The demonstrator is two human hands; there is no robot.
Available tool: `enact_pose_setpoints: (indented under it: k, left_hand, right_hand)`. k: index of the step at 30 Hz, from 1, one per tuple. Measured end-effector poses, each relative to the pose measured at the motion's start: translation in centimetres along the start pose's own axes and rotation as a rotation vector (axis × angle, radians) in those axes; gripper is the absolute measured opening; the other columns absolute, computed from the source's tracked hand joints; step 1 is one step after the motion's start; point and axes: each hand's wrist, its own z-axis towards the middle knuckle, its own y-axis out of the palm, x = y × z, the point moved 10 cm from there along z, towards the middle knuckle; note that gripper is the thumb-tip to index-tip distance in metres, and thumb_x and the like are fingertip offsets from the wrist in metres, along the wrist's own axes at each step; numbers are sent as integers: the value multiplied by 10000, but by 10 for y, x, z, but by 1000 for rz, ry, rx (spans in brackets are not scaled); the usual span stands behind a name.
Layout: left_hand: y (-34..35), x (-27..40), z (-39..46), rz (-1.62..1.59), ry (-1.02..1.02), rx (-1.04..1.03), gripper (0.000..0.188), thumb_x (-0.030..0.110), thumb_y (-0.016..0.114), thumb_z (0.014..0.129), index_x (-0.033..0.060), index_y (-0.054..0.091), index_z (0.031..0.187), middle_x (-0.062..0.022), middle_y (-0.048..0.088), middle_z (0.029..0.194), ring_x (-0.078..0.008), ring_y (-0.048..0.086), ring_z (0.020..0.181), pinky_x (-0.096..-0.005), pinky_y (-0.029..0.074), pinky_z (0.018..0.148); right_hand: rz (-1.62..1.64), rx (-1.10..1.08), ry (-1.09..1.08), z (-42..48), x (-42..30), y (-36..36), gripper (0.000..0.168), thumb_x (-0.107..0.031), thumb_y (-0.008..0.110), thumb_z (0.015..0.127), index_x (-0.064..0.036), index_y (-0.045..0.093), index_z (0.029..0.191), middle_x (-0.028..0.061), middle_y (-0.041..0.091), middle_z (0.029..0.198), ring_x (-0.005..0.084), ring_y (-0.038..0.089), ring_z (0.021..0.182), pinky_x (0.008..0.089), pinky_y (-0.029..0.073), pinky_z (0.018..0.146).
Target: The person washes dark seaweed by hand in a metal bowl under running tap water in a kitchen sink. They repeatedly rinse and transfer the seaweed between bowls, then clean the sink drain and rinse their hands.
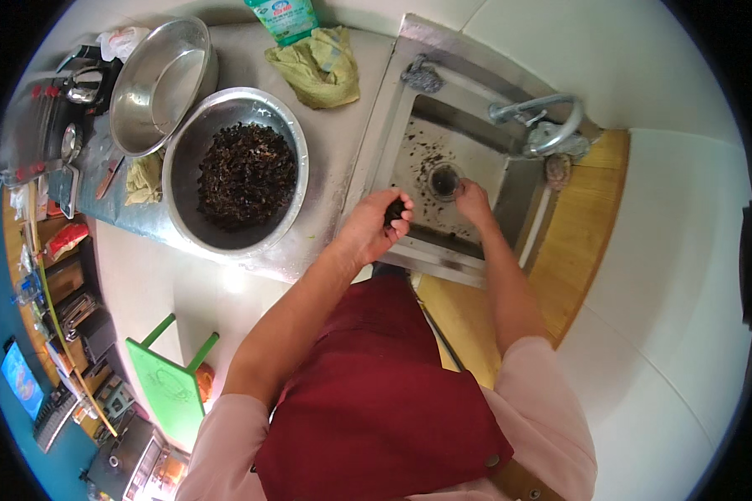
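Note:
My left hand (379, 222) is curled, palm up, around a small clump of dark wet scraps (393, 213) above the near left edge of the steel sink (393, 134). In the sink, my right hand (473, 201) has its fingertips at the right rim of the round drain (443, 180). Whether they grip something there is hidden. Dark bits lie scattered over the basin floor around the drain. On the counter to the left, a steel bowl (299, 175) holds a heap of dark, shredded pieces (247, 175) that look like wood ear fungus.
A second steel basin (163, 87) tilts against the bowl. Behind are a yellow-green cloth (323, 69) and a green bottle (288, 22). The faucet (558, 122) arches at the sink's back right; steel wool (423, 75) sits back left. A knife (108, 178) lies far left; a green stool (169, 382) stands below.

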Motion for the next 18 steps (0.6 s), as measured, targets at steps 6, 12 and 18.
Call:
enact_pose_setpoints:
  k: [6, 12, 18]
  left_hand:
    - [-6, -8, -17, 162, -19, 25, 165, 115, 477, 1032, 8, 598, 1067, -79, 631, 1016, -131, 575, 825, -211, 472, 612]
    - [-19, -15, -17, 155, -54, 50, 187, 168, 464, 1060, 44, 603, 1037, -66, 643, 1010, -137, 603, 863, -247, 531, 723]
    - [-25, -5, -9, 154, -14, 59, 220, 224, 470, 1065, 65, 607, 1000, -61, 646, 1009, -146, 609, 868, -262, 540, 750]
  right_hand:
    - [-155, -278, 70, 58, -1, 93, 349, -205, 592, 876, 94, 699, 1022, 301, 660, 1115, 445, 648, 1020, 482, 519, 892]
    - [-268, -155, -165, 65, -1, 120, 279, -211, 606, 820, 49, 703, 850, 302, 648, 924, 427, 657, 877, 501, 504, 783]
    - [-143, -448, -34, 80, 14, 115, 275, -224, 649, 813, 43, 704, 851, 276, 638, 965, 347, 655, 927, 445, 496, 800]
